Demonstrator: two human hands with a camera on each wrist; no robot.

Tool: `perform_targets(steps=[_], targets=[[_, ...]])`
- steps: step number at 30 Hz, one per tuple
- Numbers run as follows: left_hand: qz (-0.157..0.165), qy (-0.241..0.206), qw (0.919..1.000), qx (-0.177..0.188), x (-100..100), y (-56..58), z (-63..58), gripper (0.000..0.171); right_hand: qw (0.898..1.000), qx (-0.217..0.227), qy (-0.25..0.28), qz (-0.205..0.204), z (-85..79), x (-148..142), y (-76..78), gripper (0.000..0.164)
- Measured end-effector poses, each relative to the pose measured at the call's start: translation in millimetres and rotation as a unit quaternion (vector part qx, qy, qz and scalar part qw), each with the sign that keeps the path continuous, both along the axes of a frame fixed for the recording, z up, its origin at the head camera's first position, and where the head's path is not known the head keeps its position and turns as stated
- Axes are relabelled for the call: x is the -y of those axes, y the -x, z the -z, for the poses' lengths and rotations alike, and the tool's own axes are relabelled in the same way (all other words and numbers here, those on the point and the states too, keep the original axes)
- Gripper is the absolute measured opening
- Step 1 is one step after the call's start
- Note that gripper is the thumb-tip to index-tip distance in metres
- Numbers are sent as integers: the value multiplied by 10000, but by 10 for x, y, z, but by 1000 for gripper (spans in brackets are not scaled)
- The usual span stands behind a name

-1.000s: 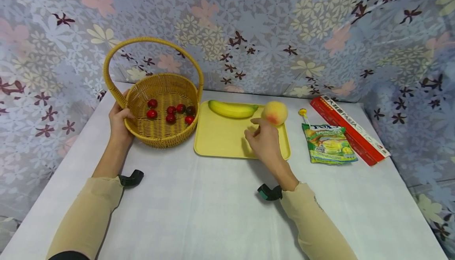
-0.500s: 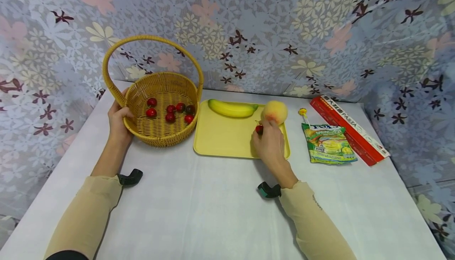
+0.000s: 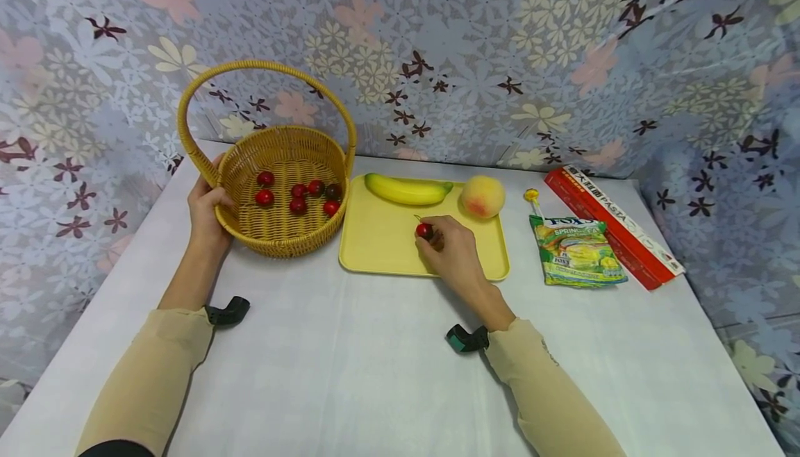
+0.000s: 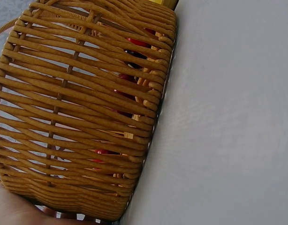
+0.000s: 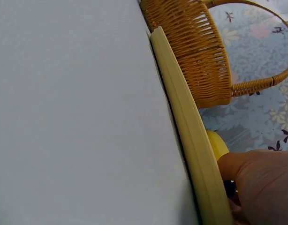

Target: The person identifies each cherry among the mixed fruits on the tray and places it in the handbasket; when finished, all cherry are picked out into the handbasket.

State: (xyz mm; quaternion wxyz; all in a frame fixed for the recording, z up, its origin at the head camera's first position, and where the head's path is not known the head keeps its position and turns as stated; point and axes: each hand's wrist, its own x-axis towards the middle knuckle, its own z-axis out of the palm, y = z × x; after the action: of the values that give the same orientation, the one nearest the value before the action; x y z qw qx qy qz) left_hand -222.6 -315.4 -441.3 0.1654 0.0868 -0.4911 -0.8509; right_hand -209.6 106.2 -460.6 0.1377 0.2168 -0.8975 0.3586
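Between thumb and fingers my right hand (image 3: 455, 247) pinches a dark red cherry (image 3: 424, 231) with a thin stem, over the yellow tray (image 3: 381, 248). My left hand (image 3: 207, 214) grips the left side of a wicker basket (image 3: 284, 245) with a tall arched handle; its thumb lies over the rim. Inside the basket lie several red cherries (image 3: 298, 205), one of them darker. In the left wrist view the basket's woven wall (image 4: 78, 103) fills much of the frame, with part of the hand (image 4: 15, 208) at its lower corner.
On the tray's far side lie a banana (image 3: 409, 190) and a peach (image 3: 483, 196). To the right are a yellow lollipop (image 3: 531, 196), a green packet (image 3: 578, 252) and a red pasta box (image 3: 615, 228). Floral cloth (image 3: 437, 61) hangs behind the white table (image 3: 350, 360).
My right hand has taken hold of the cherry beside the peach and moved left with it across the tray. My left hand still holds the basket in place.
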Motion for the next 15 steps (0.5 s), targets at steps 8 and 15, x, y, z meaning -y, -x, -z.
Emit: perform_targets(steps=[8, 15], targets=[[19, -59, 10000, 19, 9, -20, -22, 75, 9999, 2, 78, -149, 21, 9, 22, 37], [10, -20, 10000, -9, -8, -12, 20, 75, 9997, 138, -14, -221, 21, -8, 19, 37]])
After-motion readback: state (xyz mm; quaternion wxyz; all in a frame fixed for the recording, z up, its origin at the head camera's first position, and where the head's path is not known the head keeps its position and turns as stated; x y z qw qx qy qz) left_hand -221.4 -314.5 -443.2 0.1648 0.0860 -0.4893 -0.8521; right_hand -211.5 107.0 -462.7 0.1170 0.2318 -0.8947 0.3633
